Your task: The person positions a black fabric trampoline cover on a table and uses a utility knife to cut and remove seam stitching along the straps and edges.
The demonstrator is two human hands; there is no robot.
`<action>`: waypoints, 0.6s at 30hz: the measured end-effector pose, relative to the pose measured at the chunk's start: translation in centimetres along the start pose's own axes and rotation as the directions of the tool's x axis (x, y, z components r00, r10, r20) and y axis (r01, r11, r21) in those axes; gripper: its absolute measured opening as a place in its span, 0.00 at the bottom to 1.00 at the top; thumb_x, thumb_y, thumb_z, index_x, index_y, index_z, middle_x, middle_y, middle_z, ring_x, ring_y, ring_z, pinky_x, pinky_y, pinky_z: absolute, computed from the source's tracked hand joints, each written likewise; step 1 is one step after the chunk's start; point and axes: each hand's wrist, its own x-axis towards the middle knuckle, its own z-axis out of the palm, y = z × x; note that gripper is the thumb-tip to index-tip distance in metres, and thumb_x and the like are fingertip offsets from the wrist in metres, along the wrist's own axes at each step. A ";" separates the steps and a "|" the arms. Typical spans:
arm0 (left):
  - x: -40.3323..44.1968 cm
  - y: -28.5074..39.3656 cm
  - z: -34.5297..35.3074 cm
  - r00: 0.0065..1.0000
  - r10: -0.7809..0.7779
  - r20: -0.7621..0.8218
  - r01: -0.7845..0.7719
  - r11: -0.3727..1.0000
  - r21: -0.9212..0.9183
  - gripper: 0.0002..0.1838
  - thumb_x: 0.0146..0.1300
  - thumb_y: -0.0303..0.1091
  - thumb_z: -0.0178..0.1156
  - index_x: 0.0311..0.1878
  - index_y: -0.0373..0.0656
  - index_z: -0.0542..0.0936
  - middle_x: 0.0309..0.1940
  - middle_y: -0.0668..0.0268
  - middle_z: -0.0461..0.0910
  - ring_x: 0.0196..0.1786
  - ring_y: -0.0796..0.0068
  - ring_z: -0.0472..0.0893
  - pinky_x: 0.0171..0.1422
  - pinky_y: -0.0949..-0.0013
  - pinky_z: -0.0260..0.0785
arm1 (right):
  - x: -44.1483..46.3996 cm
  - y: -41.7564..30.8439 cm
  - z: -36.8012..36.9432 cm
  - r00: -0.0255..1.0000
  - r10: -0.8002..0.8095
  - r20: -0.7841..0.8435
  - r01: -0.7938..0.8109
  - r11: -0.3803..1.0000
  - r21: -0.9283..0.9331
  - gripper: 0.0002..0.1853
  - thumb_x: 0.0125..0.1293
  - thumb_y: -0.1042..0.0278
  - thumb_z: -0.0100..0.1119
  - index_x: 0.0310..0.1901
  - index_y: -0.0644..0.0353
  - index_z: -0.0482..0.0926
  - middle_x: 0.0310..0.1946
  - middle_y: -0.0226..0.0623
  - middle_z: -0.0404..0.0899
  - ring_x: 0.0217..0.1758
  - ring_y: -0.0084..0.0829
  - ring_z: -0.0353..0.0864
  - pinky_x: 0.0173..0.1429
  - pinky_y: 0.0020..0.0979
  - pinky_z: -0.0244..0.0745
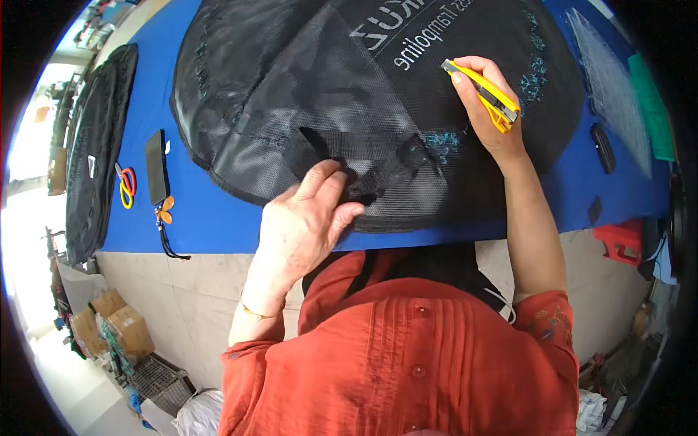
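Note:
A large round black mesh trampoline mat (pixel 320 94) is spread in front of me, with white lettering that includes "Trampoline". My left hand (pixel 302 218) is at its near edge, fingers curled over a bunched, partly raised piece of black fabric (pixel 309 149). The thumb stands out to the side, and the exact grip is partly hidden. Over the right part of the mat, my right hand (pixel 491 109) is closed around a yellow utility knife (pixel 491 94), its tip pointing up and left. Tangled teal threads (pixel 443 145) lie on the mat between the hands.
The blue table (pixel 218 225) also carries red-and-yellow scissors (pixel 126 187), a dark phone (pixel 156 167) with a strap and another black mat (pixel 94 152) at left. At right are a dark case (pixel 602 147) and a clear plastic sheet (pixel 607 87). Cardboard boxes (pixel 129 328) stand on the floor.

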 end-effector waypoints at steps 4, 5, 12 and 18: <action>-0.3 -2.1 -1.2 0.992 -0.099 -0.079 0.114 0.971 0.210 0.19 0.69 0.50 0.64 0.38 0.40 0.79 0.44 0.57 0.79 0.43 0.50 0.80 0.48 0.55 0.76 | 0.0 -0.4 -0.1 1.000 0.027 0.000 -0.027 1.000 -0.010 0.12 0.74 0.61 0.63 0.51 0.59 0.81 0.47 0.35 0.85 0.51 0.27 0.85 0.58 0.28 0.78; -0.5 -2.9 -1.4 0.985 -0.146 -0.097 0.166 0.953 0.253 0.18 0.69 0.47 0.64 0.37 0.40 0.79 0.44 0.57 0.79 0.43 0.50 0.80 0.49 0.53 0.76 | -0.1 -0.6 -0.1 0.999 0.042 0.001 -0.042 0.999 -0.024 0.12 0.74 0.61 0.63 0.52 0.59 0.81 0.47 0.35 0.85 0.52 0.27 0.85 0.58 0.28 0.78; -0.6 -5.1 -2.4 0.890 -0.329 -0.315 0.379 0.918 0.112 0.07 0.71 0.34 0.63 0.41 0.41 0.80 0.42 0.57 0.83 0.38 0.47 0.83 0.40 0.55 0.77 | 0.0 -0.2 0.1 0.999 0.035 0.011 -0.035 0.999 0.001 0.12 0.74 0.63 0.62 0.52 0.59 0.81 0.49 0.36 0.85 0.53 0.28 0.85 0.60 0.30 0.79; 0.5 -0.5 -1.2 0.949 -0.140 -0.281 0.154 0.988 0.027 0.16 0.67 0.45 0.68 0.39 0.40 0.81 0.34 0.57 0.81 0.38 0.52 0.81 0.45 0.55 0.74 | 0.0 -0.1 0.2 0.999 0.040 -0.005 -0.040 0.998 -0.040 0.12 0.73 0.63 0.63 0.52 0.58 0.81 0.49 0.35 0.85 0.52 0.28 0.85 0.59 0.29 0.79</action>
